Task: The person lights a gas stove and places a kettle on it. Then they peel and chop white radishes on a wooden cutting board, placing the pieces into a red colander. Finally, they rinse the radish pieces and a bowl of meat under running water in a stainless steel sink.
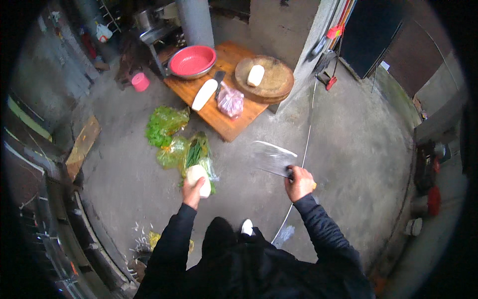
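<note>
My left hand (pixel 192 192) holds a thick piece of peeled white radish (pixel 198 179). The handle of a broad cleaver (pixel 274 159) is in my right hand (pixel 300 182); its blade is blurred and points left. Ahead, on a wooden table (pixel 224 127), lie a long peeled white radish (pixel 205 94), a dark-bladed knife (pixel 218 80) and a clear plastic bag of what looks like meat (pixel 230 101). Another white radish piece (pixel 256 75) rests on a stack of round wooden chopping boards (pixel 278 80) at the table's right.
A red plastic colander (pixel 192 60) sits in a metal basin on the table's back left. Bags of leafy greens (pixel 166 125) and green stalks (pixel 195 152) lie on the concrete floor. A pink bucket (pixel 140 82) stands farther left. A white hose or cord (pixel 308 130) crosses the floor.
</note>
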Action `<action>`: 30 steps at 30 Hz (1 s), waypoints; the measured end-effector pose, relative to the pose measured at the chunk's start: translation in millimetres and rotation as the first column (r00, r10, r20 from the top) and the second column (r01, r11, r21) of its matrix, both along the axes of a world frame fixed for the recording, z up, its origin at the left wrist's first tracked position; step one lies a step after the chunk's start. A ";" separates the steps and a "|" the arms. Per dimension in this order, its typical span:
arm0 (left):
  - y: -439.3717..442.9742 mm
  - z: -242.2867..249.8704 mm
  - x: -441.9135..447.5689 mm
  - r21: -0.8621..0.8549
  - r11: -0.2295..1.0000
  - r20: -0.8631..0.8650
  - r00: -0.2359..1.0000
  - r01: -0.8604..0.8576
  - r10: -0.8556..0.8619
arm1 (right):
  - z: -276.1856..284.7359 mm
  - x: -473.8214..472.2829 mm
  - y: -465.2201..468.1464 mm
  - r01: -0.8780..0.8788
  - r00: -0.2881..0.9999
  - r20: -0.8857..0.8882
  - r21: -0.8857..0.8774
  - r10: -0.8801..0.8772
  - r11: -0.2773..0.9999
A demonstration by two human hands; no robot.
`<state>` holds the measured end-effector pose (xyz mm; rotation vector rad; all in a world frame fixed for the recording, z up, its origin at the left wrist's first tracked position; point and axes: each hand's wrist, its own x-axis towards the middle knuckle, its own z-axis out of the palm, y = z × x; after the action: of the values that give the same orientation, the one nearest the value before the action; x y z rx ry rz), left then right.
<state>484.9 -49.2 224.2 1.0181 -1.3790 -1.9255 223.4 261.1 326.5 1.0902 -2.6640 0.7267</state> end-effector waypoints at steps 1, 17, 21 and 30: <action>-6.9 3.8 -43.1 -0.120 0.989 0.000 0.996 0.088 -0.089 | 1.3 -18.6 5.9 0.064 0.998 0.006 -0.034 -0.064 0.997; -349.6 -42.7 -759.3 -0.656 0.593 0.638 0.762 0.467 0.106 | -78.7 -438.7 -135.8 0.262 0.964 0.017 0.065 -0.264 0.963; -361.1 -68.2 -832.4 -0.578 0.401 0.801 0.588 0.711 0.112 | -84.5 -535.8 -197.9 0.200 0.978 0.040 0.083 -0.204 0.976; -154.6 18.1 -835.9 -0.804 0.203 0.568 0.823 0.559 -0.016 | -88.2 -622.6 -245.2 -0.099 0.994 0.063 0.104 0.093 0.990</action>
<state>-351.0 -203.8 242.3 0.5002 -2.6821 -0.5417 -399.1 15.9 238.2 1.2509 -2.7433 0.6487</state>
